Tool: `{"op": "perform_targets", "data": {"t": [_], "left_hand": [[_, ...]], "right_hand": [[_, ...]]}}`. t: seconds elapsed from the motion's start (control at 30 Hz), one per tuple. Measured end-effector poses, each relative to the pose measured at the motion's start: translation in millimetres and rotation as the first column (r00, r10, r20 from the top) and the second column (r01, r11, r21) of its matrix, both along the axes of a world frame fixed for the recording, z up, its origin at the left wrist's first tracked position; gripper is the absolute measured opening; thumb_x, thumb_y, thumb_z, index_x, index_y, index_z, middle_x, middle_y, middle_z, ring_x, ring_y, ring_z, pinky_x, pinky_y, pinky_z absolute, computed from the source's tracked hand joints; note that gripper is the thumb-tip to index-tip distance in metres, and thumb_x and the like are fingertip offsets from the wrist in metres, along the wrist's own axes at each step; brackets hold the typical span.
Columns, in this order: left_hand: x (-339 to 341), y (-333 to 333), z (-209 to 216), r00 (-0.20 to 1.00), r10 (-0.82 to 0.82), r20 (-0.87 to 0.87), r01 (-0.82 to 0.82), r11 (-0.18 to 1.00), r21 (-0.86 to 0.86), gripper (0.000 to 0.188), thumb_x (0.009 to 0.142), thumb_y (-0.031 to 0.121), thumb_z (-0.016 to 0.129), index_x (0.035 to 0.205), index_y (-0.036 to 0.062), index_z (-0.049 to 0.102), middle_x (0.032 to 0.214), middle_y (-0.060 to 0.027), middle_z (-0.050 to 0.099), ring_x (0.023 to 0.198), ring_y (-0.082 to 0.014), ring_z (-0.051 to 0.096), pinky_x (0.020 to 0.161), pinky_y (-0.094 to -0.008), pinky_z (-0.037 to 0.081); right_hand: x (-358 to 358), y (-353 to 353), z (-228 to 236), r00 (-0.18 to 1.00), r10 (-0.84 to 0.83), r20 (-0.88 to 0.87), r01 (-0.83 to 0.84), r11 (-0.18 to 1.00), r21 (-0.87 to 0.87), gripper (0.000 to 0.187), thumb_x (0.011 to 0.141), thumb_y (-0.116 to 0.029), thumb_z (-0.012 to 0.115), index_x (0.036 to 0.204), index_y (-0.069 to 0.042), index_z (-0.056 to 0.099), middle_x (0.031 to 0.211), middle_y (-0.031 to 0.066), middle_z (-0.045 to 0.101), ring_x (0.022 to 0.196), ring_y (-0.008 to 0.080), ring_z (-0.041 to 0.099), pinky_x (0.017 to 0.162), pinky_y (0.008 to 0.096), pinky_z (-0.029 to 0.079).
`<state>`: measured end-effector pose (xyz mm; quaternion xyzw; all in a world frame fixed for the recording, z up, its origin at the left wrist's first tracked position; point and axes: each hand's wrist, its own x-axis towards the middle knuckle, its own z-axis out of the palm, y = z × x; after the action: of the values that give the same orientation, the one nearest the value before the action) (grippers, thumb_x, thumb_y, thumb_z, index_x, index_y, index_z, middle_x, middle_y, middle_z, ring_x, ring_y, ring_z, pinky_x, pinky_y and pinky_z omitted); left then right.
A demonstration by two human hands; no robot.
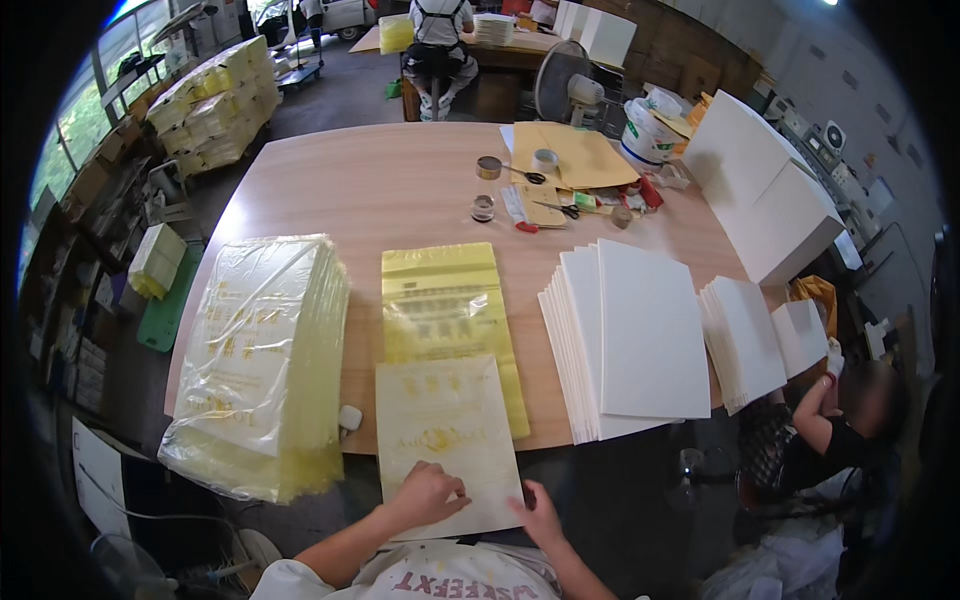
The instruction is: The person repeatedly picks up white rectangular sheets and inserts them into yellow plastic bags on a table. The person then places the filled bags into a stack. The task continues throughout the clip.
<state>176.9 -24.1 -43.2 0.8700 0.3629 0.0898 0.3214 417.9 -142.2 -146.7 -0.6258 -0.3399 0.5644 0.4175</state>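
Note:
A pale cream plastic sleeve (pixel 440 430) with faint yellow print lies in front of me, its near end overhanging the table edge. It looks stiff and flat, as if a white board is inside. My left hand (pixel 430 493) rests on its near part with the fingers curled in; whatever they pinch is too small to make out. At the sleeve's right edge is my right hand (pixel 540 513), thumb and fingers apart. Under the sleeve's far end lies a yellow printed plastic bag (pixel 440 290). To the left rises a thick pile of filled, clear-yellow bags (pixel 260 360).
White boards (pixel 650 340) are fanned out on the right, with smaller stacks (pixel 742 335) beyond. Tape rolls, scissors (pixel 555 208) and yellow envelopes (pixel 570 150) sit at the back. A small white object (pixel 350 417) lies beside the pile. Another person (pixel 825 430) sits at the right.

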Motion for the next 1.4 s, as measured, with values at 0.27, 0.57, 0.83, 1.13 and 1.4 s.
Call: {"op": "perform_targets", "data": {"t": [0.27, 0.57, 0.83, 1.13, 1.4], "left_hand": [[6, 15, -37, 0.991, 0.111, 0.079, -0.137, 0.828, 0.544, 0.019, 0.074, 0.011, 0.065, 0.092, 0.0077, 0.062, 0.097, -0.0107, 0.057, 0.098, -0.0322, 0.053, 0.089, -0.0466, 0.043], [-58, -42, 13, 0.920, 0.273, -0.280, -0.134, 0.892, 0.432, 0.070, 0.076, 0.003, 0.061, 0.143, -0.0006, 0.041, 0.149, -0.0310, 0.034, 0.114, -0.0441, 0.055, 0.091, -0.0481, 0.050], [-70, -112, 58, 0.942, 0.325, -0.081, -0.331, 0.940, -0.080, 0.069, 0.068, -0.003, 0.059, 0.136, 0.0026, 0.050, 0.142, -0.0252, 0.044, 0.083, -0.0382, 0.068, 0.067, -0.0460, 0.056], [-70, -14, 138, 0.862, 0.085, 0.500, -0.414, 0.687, 0.597, 0.014, 0.068, 0.004, 0.062, 0.072, 0.0147, 0.070, 0.076, 0.0008, 0.065, 0.068, -0.0178, 0.059, 0.061, -0.0340, 0.044], [-171, -34, 224, 0.542, 0.213, 0.813, -0.782, -0.226, 0.580, 0.015, 0.097, 0.019, 0.055, 0.088, 0.0076, 0.051, 0.101, -0.0106, 0.051, 0.093, -0.0246, 0.050, 0.083, -0.0367, 0.042]], "right_hand": [[-1, 82, 33, 0.376, -0.016, 0.927, -0.514, 0.828, 0.223, 0.024, 0.087, -0.014, 0.064, 0.111, -0.012, 0.061, 0.079, 0.0049, 0.059, 0.067, 0.0264, 0.065, 0.057, 0.0381, 0.054], [-6, -6, 80, 0.314, 0.038, 0.949, -0.578, 0.800, 0.159, 0.035, 0.082, -0.009, 0.062, 0.117, -0.006, 0.062, 0.077, 0.0057, 0.056, 0.067, 0.0209, 0.065, 0.058, 0.0345, 0.054], [7, -95, 112, 0.853, 0.223, 0.472, -0.279, 0.959, 0.051, 0.039, 0.095, -0.021, 0.060, 0.128, -0.002, 0.054, 0.091, 0.0093, 0.066, 0.069, 0.0172, 0.066, 0.062, 0.0306, 0.053], [-64, 81, 31, 0.580, -0.103, -0.808, -0.230, 0.931, -0.284, 0.051, 0.099, -0.035, 0.058, 0.141, -0.008, 0.046, 0.134, 0.0113, 0.058, 0.116, 0.0245, 0.059, 0.098, 0.0420, 0.050], [-262, 227, 158, 0.580, 0.345, -0.738, -0.421, 0.903, 0.092, 0.045, 0.096, -0.039, 0.063, 0.123, -0.003, 0.056, 0.110, 0.0078, 0.066, 0.098, 0.0192, 0.065, 0.079, 0.0366, 0.055]]}}
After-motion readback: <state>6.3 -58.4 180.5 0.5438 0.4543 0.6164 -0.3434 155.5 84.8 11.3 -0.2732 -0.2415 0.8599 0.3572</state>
